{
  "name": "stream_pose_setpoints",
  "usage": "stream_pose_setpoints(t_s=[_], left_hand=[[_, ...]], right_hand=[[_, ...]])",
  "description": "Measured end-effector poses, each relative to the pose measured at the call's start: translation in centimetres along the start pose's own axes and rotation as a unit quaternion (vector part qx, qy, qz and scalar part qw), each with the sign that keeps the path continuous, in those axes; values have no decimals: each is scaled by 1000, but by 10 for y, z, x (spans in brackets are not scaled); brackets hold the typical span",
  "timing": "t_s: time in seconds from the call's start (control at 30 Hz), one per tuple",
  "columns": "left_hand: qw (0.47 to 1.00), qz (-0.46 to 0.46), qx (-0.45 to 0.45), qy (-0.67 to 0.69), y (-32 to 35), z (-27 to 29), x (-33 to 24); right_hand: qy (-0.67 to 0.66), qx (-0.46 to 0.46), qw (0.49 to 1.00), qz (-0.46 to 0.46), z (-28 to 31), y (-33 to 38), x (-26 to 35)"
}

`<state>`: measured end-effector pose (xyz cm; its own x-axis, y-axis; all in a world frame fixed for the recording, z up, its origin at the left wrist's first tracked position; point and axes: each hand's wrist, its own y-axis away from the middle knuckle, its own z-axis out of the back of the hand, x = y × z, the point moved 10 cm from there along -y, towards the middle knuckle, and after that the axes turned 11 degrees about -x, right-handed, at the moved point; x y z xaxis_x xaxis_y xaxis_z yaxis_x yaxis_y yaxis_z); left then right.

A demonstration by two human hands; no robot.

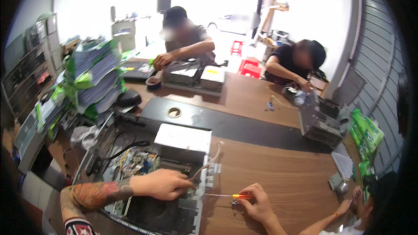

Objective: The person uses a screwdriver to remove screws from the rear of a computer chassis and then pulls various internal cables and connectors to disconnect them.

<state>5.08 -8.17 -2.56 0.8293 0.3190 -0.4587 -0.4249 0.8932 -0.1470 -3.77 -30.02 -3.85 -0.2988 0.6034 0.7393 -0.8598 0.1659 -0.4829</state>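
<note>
Above the worktop, the right grip holds a screwdriver, the left grip, contents indiscernible, overlies an open case, and white print marks a green pack.

Left hand palm down, right hand pinching

The dark left sleeve has red and white bands and a star. A tattoo covers that forearm. Left hand and right hand are bare.
</note>
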Motion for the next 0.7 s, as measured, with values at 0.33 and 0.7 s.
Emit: stream_pose_setpoints(t_s=[0.33, 0.7], left_hand=[[999, 22, -5, 35, 3, 0, -1], [999, 22, -21, 20, 4, -1, 1]], right_hand=[[-5, 34, 999, -35, -9, 4, -9], [-54, 49, 994, -76, -16, 15, -40]])
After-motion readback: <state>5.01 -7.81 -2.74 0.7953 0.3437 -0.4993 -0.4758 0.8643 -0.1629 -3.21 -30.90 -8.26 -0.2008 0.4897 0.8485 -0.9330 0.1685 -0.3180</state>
